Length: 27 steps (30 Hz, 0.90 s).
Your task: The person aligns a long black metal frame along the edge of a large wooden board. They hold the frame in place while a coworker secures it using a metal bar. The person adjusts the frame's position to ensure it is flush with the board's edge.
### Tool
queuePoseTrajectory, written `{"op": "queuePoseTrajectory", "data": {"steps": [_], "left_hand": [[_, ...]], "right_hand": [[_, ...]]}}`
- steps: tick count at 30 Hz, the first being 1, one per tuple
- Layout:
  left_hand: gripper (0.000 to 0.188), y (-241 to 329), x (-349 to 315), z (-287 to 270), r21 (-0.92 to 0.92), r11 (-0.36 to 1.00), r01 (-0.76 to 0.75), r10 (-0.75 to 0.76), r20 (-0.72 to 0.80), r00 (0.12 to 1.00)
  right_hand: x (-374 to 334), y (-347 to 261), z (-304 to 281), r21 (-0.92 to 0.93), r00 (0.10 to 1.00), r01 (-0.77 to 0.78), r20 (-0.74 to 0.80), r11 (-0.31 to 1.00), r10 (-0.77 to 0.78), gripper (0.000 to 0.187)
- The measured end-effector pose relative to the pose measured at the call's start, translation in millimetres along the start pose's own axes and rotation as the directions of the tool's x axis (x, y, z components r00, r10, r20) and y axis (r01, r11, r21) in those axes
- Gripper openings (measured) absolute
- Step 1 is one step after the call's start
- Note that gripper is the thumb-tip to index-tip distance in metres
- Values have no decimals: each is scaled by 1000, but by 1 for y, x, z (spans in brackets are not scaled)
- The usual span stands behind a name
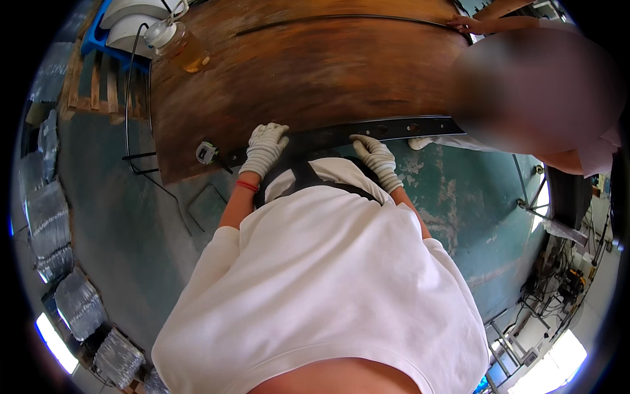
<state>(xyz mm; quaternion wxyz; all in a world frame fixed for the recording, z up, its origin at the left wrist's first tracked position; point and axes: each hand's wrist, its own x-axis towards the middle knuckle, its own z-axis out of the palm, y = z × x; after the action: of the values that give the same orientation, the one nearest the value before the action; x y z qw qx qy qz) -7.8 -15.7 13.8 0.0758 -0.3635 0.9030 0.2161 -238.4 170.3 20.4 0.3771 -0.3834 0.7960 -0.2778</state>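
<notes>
A long black bar with holes along its face (420,127) lies along the near edge of the brown wooden table (315,72). My left hand (265,147), in a white knitted glove, has its fingers bent over the bar towards its left end. Farther right, my right hand (378,159), gloved the same way, is closed at the bar's near edge, its thumb side hidden. A small boxy tape measure (207,153) sits left of my left hand, near the table's left corner.
A lidded jar of amber liquid (180,47) stands at the far left. Across the table's far side runs a thin dark strip (341,16), touched by a co-worker's hand (466,25). That co-worker leans in at right. Silvery wrapped stacks (49,217) line the left.
</notes>
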Motion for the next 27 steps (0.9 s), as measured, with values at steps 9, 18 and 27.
{"op": "queuePoseTrajectory", "data": {"steps": [9, 18, 27], "left_hand": [[17, 2, 12, 11, -22, 999, 25, -29, -215, 976], [16, 4, 13, 13, -78, 994, 72, -88, -241, 966], [17, 2, 19, 6, -34, 993, 115, -118, -114, 986]], "right_hand": [[15, 18, 12, -533, 956, 192, -89, 824, -281, 71], [20, 11, 15, -665, 978, 135, -30, 734, -207, 79], [21, 5, 20, -672, 981, 127, -22, 730, -191, 81]]}}
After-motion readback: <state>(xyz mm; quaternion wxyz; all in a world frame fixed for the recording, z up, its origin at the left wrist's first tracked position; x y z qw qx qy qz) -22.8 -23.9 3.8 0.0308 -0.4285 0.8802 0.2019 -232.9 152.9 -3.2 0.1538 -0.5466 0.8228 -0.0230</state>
